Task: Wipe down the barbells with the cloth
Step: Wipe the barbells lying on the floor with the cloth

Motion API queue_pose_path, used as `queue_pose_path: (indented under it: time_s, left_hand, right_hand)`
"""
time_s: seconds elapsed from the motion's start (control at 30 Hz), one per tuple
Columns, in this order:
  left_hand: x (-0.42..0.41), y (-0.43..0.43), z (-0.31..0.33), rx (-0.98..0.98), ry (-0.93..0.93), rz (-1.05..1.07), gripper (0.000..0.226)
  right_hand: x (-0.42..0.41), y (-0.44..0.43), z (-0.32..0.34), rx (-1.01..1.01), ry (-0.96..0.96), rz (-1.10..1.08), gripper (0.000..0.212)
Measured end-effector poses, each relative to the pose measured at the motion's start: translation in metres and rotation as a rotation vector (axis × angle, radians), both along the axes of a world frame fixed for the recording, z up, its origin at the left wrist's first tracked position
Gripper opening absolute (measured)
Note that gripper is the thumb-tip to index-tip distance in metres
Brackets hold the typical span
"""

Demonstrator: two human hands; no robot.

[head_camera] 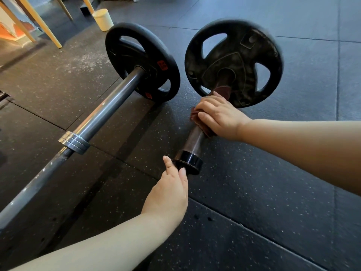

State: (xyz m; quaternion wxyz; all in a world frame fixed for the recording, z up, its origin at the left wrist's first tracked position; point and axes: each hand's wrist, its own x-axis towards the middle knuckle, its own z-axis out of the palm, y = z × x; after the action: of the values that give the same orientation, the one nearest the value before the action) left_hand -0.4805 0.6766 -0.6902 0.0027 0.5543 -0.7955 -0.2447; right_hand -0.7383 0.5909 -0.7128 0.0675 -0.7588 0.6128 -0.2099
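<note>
Two barbells lie side by side on the dark rubber floor. The right barbell (194,140) has a dark sleeve, a black collar at its near end and a black plate (233,62) at the far end. My right hand (218,116) wraps a brown cloth (195,114) around that sleeve, just in front of the plate. My left hand (172,184) touches the black collar with thumb and fingertips, fingers apart. The left barbell (101,114) has a shiny grey sleeve, a steel collar and its own black plate (142,62).
A white bucket (103,18) stands on the floor behind the left plate. Wooden legs (46,29) of furniture rise at the top left. Chalk dust marks the mat near the left barbell. Rubber floor tiles stretch to the right and front.
</note>
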Motion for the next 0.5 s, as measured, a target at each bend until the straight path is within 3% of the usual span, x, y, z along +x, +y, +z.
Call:
queue_pose_path:
  time_s: [0.1, 0.23, 0.4, 0.5]
  left_hand:
    - [-0.001, -0.002, 0.000, 0.021, 0.033, 0.052, 0.056]
    - [-0.003, -0.002, -0.001, 0.063, 0.052, 0.070, 0.044]
    - [-0.002, -0.003, -0.004, 0.066, 0.063, 0.039, 0.066]
    - [-0.001, -0.002, -0.001, 0.031, 0.066, -0.033, 0.069]
  right_hand:
    - [0.016, 0.014, -0.008, -0.049, -0.041, 0.034, 0.050]
    - [-0.007, 0.012, -0.002, -0.026, 0.119, 0.250, 0.050]
    - [-0.016, -0.014, -0.002, 0.010, -0.047, -0.087, 0.061]
    - [0.001, 0.002, -0.013, -0.055, -0.051, 0.033, 0.050]
